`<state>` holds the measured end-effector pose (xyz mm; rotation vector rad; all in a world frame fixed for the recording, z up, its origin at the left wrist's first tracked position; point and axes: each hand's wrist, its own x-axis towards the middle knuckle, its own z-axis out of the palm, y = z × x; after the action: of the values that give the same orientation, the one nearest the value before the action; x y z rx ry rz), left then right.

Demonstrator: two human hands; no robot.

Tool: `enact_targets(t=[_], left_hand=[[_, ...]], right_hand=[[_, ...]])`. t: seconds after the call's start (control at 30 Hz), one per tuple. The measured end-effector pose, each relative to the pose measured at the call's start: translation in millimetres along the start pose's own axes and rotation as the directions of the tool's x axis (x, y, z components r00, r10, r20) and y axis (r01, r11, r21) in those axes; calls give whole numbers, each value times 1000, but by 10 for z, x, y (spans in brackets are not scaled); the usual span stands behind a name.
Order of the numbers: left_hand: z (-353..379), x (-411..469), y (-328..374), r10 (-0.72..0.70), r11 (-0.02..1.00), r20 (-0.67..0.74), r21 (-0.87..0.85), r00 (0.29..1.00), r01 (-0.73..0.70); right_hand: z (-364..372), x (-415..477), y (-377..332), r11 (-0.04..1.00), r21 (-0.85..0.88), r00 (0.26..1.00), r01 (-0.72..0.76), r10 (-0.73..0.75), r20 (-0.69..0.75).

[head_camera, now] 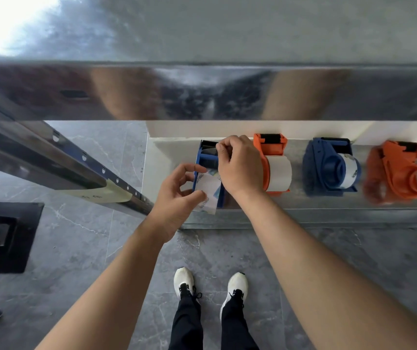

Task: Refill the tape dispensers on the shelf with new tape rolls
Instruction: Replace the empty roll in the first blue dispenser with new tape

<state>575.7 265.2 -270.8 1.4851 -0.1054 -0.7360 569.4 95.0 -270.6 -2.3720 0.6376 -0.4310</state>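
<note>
Four tape dispensers stand in a row on a shiny metal shelf (303, 210). The leftmost is a blue dispenser (206, 157) with a tape roll (208, 189) in it. My left hand (177, 195) grips that roll and the dispenser's side from the left. My right hand (237, 168) pinches the tape end near the dispenser's front, by its black cutter. To the right stand an orange dispenser (274, 162), a second blue dispenser (333, 168) and a second orange dispenser (404, 170), each with a white roll.
A higher reflective metal shelf (202, 92) overhangs the far side. A slanted metal rail (63, 160) runs at the left. A black square object (3, 236) lies on the grey tiled floor. My feet in white shoes (210, 286) stand below.
</note>
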Motion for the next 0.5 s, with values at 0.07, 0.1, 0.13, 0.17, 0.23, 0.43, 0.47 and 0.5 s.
enact_targets(t=[0.07, 0.1, 0.13, 0.17, 0.23, 0.43, 0.47, 0.5], left_hand=[[47, 17, -8, 18, 998, -65, 62, 998, -14], [62, 26, -19, 27, 997, -88, 79, 996, -20], [69, 34, -33, 38, 996, -104, 90, 994, -28], [73, 43, -50, 43, 995, -115, 96, 992, -32], [82, 47, -68, 54, 994, -133, 99, 990, -41], [181, 27, -60, 91, 992, -242, 105, 966, -67], [196, 15, -60, 96, 992, -250, 109, 963, -71], [207, -6, -50, 91, 993, -247, 100, 965, -68]], right_hand=[[-41, 35, -5, 1000, -14, 998, 5, -4, 62], [-69, 56, -8, 1000, -15, 995, 2, -1, 101], [-97, 77, -11, 1000, -13, 990, -5, 7, 138], [-124, 98, -15, 1000, -11, 985, -12, 14, 173], [-169, 143, -26, 1000, -10, 972, -25, 27, 233], [-186, 233, -113, 998, -65, 958, -19, 36, 285], [-177, 225, -123, 997, -68, 964, -19, 37, 264], [-163, 211, -127, 997, -68, 971, -20, 36, 235]])
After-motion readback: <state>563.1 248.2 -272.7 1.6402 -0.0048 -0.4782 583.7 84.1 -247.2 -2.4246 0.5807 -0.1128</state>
